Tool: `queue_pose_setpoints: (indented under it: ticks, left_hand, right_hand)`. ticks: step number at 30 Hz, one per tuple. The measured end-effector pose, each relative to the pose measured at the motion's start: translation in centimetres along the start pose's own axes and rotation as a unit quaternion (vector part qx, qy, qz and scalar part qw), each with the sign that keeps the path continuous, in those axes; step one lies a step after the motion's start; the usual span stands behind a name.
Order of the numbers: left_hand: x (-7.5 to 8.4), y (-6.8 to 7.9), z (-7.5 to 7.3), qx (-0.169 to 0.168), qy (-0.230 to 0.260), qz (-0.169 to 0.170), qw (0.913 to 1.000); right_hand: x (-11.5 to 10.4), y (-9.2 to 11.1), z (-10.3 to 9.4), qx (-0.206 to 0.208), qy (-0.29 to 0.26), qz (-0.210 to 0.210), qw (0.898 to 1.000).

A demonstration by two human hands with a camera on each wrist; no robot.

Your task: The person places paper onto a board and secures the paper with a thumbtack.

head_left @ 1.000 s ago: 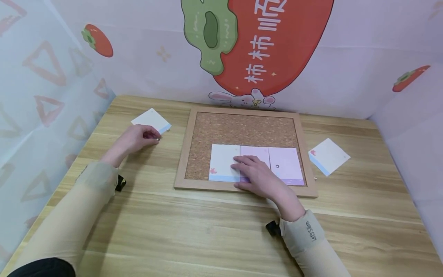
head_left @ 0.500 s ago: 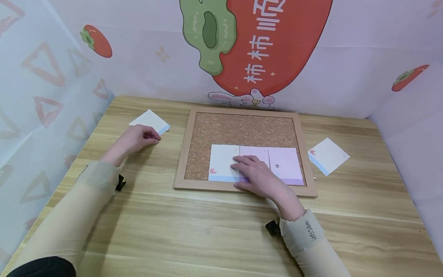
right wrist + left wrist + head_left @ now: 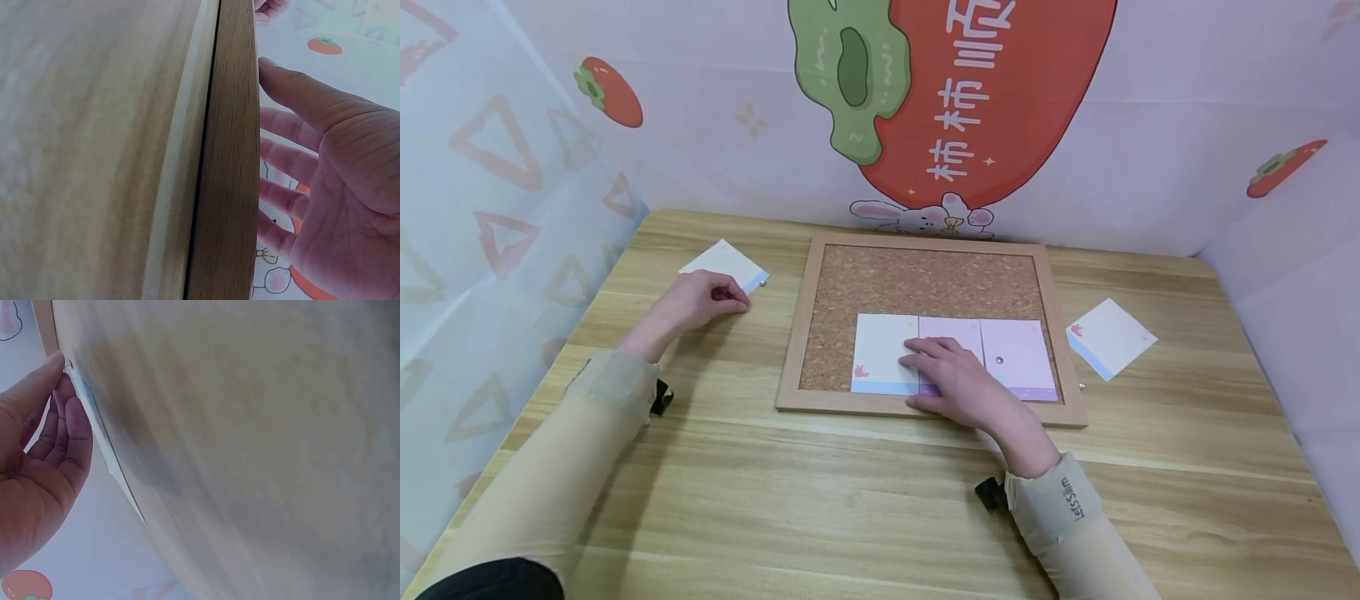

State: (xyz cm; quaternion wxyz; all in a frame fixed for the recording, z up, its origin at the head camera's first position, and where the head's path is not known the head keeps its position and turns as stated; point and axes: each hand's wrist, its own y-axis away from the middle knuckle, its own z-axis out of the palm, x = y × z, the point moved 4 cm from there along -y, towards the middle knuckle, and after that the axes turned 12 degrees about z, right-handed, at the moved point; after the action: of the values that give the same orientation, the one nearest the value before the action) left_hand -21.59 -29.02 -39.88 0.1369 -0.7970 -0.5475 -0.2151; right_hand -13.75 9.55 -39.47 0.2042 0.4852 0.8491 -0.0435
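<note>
In the head view my left hand (image 3: 696, 300) is at the table's left, beside a white card with a blue strip (image 3: 726, 262). Its thumb and forefinger come together on a small silver pushpin, now mostly hidden by the fingertips; the left wrist view shows the left hand (image 3: 44, 431) with those tips close at the tabletop. My right hand (image 3: 955, 379) lies with fingers spread over a white card (image 3: 883, 350) and a lilac card (image 3: 951, 327) on the corkboard (image 3: 932, 275). Another lilac card (image 3: 1018, 342) bears a silver pushpin (image 3: 999, 361).
A second silver pushpin (image 3: 763, 283) lies by the left card's corner. Right of the board are another white card (image 3: 1108, 339) and a pushpin (image 3: 1082, 386) near the wooden frame (image 3: 1058, 333). A printed backdrop (image 3: 715, 158) rises behind the table (image 3: 820, 500).
The small pushpin at my left fingertips, visible a second ago, has become hidden between thumb and forefinger. My right hand keeps its place on the cards.
</note>
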Motion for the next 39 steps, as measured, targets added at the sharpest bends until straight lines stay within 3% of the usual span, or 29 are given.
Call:
queue_pose_setpoints:
  ticks: [8,18,31,39]
  left_hand:
    - [1.6,-0.5,-0.2,-0.001,0.009,0.033,0.9994]
    - [3.2,-0.7,0.1,-0.019,0.05,0.037,0.9979]
    - [3.8,-0.1,0.3,0.005,0.072,0.022,0.9972]
    - [3.9,-0.2,0.4,0.02,0.086,0.035,0.9955]
  right_hand:
    - [0.2,0.2,-0.2,0.001,-0.001,0.003,1.0]
    - [0.4,0.2,-0.1,-0.007,-0.004,0.005,1.0]
    - [0.4,0.0,0.1,-0.01,0.0,-0.003,1.0]
    - [0.4,0.0,0.1,-0.004,0.0,-0.01,1.0]
